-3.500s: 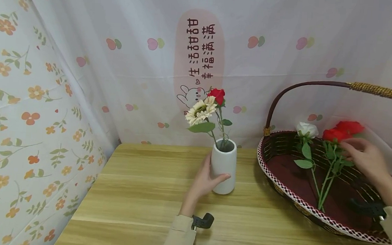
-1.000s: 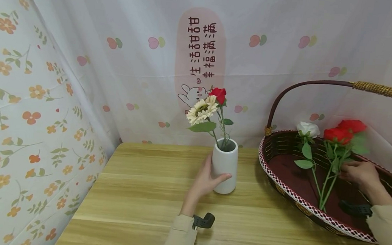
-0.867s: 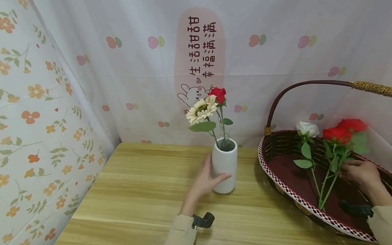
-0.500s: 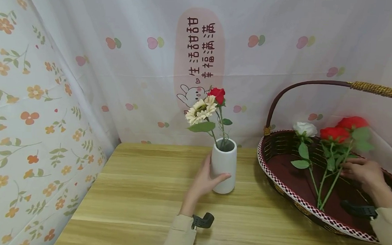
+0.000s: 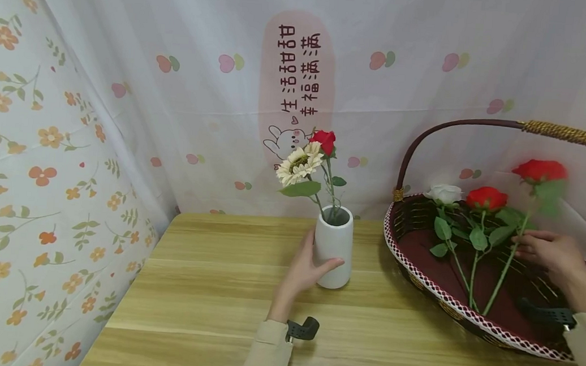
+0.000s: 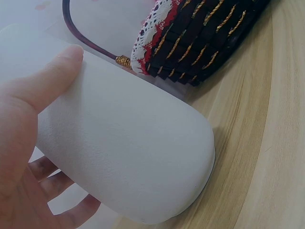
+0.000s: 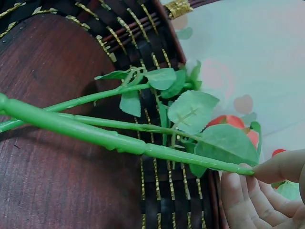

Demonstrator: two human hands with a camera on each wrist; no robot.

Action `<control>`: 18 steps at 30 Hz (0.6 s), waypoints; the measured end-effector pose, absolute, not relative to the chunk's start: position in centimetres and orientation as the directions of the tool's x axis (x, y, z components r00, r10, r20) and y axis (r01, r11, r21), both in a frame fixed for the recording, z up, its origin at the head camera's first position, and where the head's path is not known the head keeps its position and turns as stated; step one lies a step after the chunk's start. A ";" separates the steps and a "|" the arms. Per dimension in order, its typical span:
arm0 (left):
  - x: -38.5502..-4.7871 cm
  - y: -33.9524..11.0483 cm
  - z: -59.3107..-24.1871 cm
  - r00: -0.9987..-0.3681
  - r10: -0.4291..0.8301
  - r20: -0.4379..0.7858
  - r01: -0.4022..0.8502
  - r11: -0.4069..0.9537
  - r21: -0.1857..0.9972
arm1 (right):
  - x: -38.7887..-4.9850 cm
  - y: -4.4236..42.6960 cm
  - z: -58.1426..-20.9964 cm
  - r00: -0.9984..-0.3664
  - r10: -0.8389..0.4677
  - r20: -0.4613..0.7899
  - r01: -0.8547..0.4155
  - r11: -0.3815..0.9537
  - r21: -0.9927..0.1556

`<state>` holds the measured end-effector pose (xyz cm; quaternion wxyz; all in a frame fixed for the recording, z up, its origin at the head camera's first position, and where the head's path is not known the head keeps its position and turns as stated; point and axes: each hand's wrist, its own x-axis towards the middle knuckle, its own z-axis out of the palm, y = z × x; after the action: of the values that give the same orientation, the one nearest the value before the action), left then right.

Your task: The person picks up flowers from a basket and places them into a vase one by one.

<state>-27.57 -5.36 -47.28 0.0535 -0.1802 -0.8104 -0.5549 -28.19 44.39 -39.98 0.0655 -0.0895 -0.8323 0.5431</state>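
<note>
My left hand (image 5: 303, 270) grips a white vase (image 5: 332, 256) that stands upright on the table, thumb on its near side. In the vase lean a cream sunflower (image 5: 299, 166) and a red rose (image 5: 325, 142). My right hand (image 5: 553, 258), over the basket (image 5: 447, 313), pinches the green stem of another red rose (image 5: 541, 171) between thumb and fingers; its bloom is blurred. The stem (image 7: 95, 133) slants across the right wrist view. A second red rose (image 5: 486, 198) and a white rose (image 5: 444, 194) rest in the basket, against its far side.
The basket's tall handle (image 5: 460, 122) arches over its back, partly wound with gold cord. A wooden table (image 5: 203, 301) lies under vase and basket. A printed curtain (image 5: 203, 86) hangs close behind, another floral cloth (image 5: 42, 199) on the left.
My right hand moved down from the blooms to the stem, then drew one red rose up and right, away from the other red rose. The left hand stays on the vase.
</note>
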 end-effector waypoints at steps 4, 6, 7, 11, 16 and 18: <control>-27.6 -5.4 -47.4 -0.927 0.233 0.293 0.358 0.320 0.877 | -28.3 44.4 -39.6 -0.970 0.239 0.035 0.070 0.419 -0.905; -27.7 -5.4 -47.4 -0.926 0.234 0.296 0.361 0.319 0.876 | -28.3 44.5 -39.4 -0.970 0.238 0.045 0.051 0.383 -0.922; -27.7 -5.4 -47.4 -0.926 0.234 0.297 0.362 0.319 0.876 | -28.3 44.6 -39.3 -0.972 0.232 0.048 0.039 0.358 -0.933; -27.8 -5.3 -47.4 -0.926 0.231 0.298 0.362 0.321 0.875 | -28.3 44.6 -38.7 -0.978 0.199 0.066 -0.027 0.192 -0.981; -27.8 -5.3 -47.4 -0.926 0.230 0.299 0.362 0.320 0.876 | -28.2 44.3 -38.1 -0.980 0.188 0.069 -0.062 0.041 -0.997; -27.8 -5.3 -47.4 -0.926 0.230 0.299 0.362 0.318 0.876 | -28.2 44.2 -37.8 -0.978 0.197 0.067 -0.063 0.025 -0.998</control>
<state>-27.79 -5.27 -47.43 0.0594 -0.1829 -0.8097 -0.5545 -28.21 44.23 -37.81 0.0932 -0.0470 -0.7099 0.6965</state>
